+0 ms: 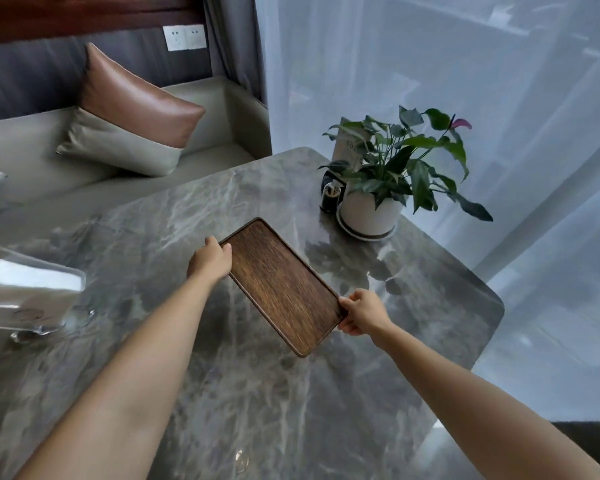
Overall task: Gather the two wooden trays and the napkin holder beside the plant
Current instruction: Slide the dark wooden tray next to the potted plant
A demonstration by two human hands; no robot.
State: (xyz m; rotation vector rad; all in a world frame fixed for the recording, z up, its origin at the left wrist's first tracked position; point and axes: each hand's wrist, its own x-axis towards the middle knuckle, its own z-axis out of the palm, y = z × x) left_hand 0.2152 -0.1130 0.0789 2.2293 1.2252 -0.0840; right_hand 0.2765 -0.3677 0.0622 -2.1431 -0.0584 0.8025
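A dark wooden tray (281,285) lies slanted over the middle of the grey marble table (222,393). My left hand (211,260) grips its far left corner. My right hand (362,312) grips its near right edge. The potted plant (392,174) in a white pot stands at the table's far right corner. A clear acrylic napkin holder (32,299) with white napkins stands at the left edge of the table. I see only one wooden tray; whether a second lies under it I cannot tell.
A small dark toothpick jar (330,197) and a card stand (347,143) sit just left of and behind the pot. A bench seat with a brown and grey cushion (129,116) runs along the far left. Sheer curtains (465,81) hang to the right.
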